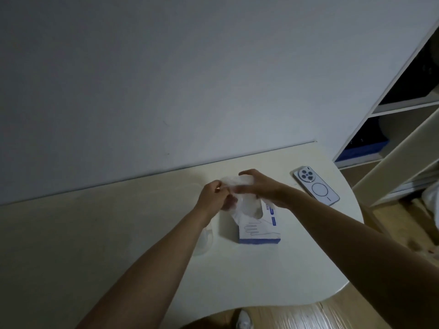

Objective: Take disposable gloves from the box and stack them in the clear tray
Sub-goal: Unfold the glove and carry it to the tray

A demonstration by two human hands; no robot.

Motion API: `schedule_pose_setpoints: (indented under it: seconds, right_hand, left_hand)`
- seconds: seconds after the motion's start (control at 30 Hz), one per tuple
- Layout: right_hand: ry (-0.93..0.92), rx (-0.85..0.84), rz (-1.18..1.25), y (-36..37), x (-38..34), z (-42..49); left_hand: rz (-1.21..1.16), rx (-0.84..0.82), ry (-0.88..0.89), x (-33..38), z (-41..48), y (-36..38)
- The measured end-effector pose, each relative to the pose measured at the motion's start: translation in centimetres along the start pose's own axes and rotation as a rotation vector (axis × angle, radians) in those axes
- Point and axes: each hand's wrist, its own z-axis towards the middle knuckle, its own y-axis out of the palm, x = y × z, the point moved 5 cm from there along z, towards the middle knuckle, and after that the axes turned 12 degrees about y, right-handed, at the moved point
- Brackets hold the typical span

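Note:
A white and blue glove box lies flat on the cream table, with a glove drawing on its top. A thin clear disposable glove hangs above the box's opening, stretched between both hands. My left hand pinches the glove's left side with curled fingers. My right hand grips its upper right part from above the box. The clear tray sits to the left of the box, partly hidden under my left forearm and hard to make out.
A white phone lies face down at the table's right side. A white shelf unit stands at the right. The wall runs along the table's far edge. A shoe shows on the wooden floor below the curved front edge.

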Motion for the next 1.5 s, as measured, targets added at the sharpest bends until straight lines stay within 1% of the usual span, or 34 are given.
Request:
schedule_pose_setpoints:
  seconds: [0.03,0.07,0.1,0.13,0.2,0.23,0.3,0.33,0.4,0.47,0.53,0.6,0.67,0.73,0.8,0.83,0.9,0.97,1.0,1.03,1.07,1.1,1.13,1.2,1.23,1.33,1.4,1.43,1.47,1.5]
  right_hand:
    - [-0.040,0.016,-0.077,0.1,-0.4,0.2]
    - [-0.092,0.051,-0.100,0.1,-0.7,0.2]
    - [-0.133,0.076,-0.061,0.0,-1.3,0.3]
    - [-0.155,0.088,0.029,0.0,-1.6,0.2]
    - [-0.145,0.073,0.150,0.2,-2.3,0.4]
    - [-0.115,0.065,0.138,0.4,-2.6,0.6]
    - [-0.044,0.049,0.007,1.4,-3.0,1.1]
    - [-0.030,0.045,-0.028,2.0,-3.2,1.3]
    - [-0.032,0.034,0.005,3.1,-4.1,1.4]
    - [-0.035,0.001,0.043,4.4,-4.8,1.5]
    - [-0.036,-0.067,0.029,5.8,-5.7,1.7]
    - [-0.017,-0.164,-0.012,7.5,-6.5,2.2]
    - [0.037,-0.259,-0.055,9.0,-7.1,2.7]
    - [0.087,-0.321,-0.149,10.1,-7.8,3.0]
    - [0.111,-0.269,-0.209,10.7,-8.8,3.5]
    - [0.090,-0.187,-0.215,10.7,-9.3,3.8]
    - [-0.063,0.058,-0.225,10.3,-10.9,4.3]
    - [-0.341,0.342,-0.291,10.1,-13.0,3.3]
    - [-0.502,0.432,-0.280,10.3,-14.1,2.3]
    - [-0.630,0.451,-0.246,10.6,-15.0,1.3]
    - [-0.704,0.400,-0.230,11.2,-15.5,0.8]
    - [-0.724,0.310,-0.251,12.3,-15.7,0.6]
    - [-0.696,0.207,-0.318,13.5,-15.4,0.7]
    - [-0.566,0.026,-0.503,16.3,-13.8,1.6]
    - [-0.490,-0.035,-0.594,17.4,-12.7,2.3]
    - [-0.250,-0.102,-0.833,19.2,-9.1,4.5]
    - [-0.143,-0.140,-0.908,20.1,-7.2,5.6]
    - [-0.123,-0.150,-0.923,20.5,-6.6,5.9]
    - [-0.115,-0.159,-0.923,21.0,-6.1,6.2]
    - [-0.113,-0.161,-0.918,21.5,-5.8,6.4]
  left_hand:
    - [-0.041,0.017,-0.025,-0.1,0.0,-0.4]
    - [-0.072,0.032,-0.063,-0.1,-0.1,-0.7]
    - [-0.105,0.059,-0.107,-0.3,-0.2,-1.2]
    - [-0.141,0.079,-0.144,-0.3,-0.4,-1.6]
    - [-0.245,0.099,-0.191,-0.5,-0.7,-2.4]
    - [-0.299,0.095,-0.208,-0.7,-0.8,-2.8]
    - [-0.398,0.092,-0.221,-0.9,-1.2,-4.0]
    - [-0.403,0.090,-0.209,-0.8,-1.4,-4.5]
    - [-0.327,0.121,-0.162,-1.0,-2.0,-6.0]
    - [-0.268,0.269,-0.156,-1.8,-2.6,-7.7]
    - [-0.330,0.448,-0.189,-2.9,-3.5,-9.5]
    - [-0.344,0.557,-0.183,-3.5,-4.4,-11.9]
    - [-0.208,0.580,-0.152,-3.9,-4.9,-14.0]
    - [0.056,0.595,-0.147,-4.3,-5.6,-16.2]
    - [0.282,0.583,-0.151,-4.6,-6.3,-18.1]
    - [0.391,0.543,-0.149,-4.7,-6.4,-18.7]
    - [0.582,0.424,-0.162,-5.3,-6.5,-19.3]
    - [0.710,0.318,-0.174,-6.0,-6.3,-19.3]
    - [0.755,0.280,-0.163,-6.3,-6.1,-19.1]
    - [0.798,0.250,-0.145,-6.4,-5.8,-18.8]
    - [0.830,0.223,-0.130,-6.6,-5.6,-18.5]
    - [0.853,0.198,-0.119,-6.8,-5.3,-18.3]
    - [0.869,0.178,-0.115,-6.9,-5.2,-18.0]
    - [0.886,0.144,-0.129,-7.4,-5.0,-17.9]
    - [0.886,0.125,-0.147,-7.7,-4.9,-18.0]
    - [0.886,0.036,-0.208,-8.0,-5.2,-17.8]
    - [0.978,-0.020,-0.200,-7.7,-5.4,-17.5]
    - [1.107,-0.008,-0.119,-7.0,-5.6,-17.3]
    - [1.236,0.024,0.012,-6.0,-5.7,-17.1]
    - [1.314,0.038,0.142,-5.0,-5.7,-16.7]
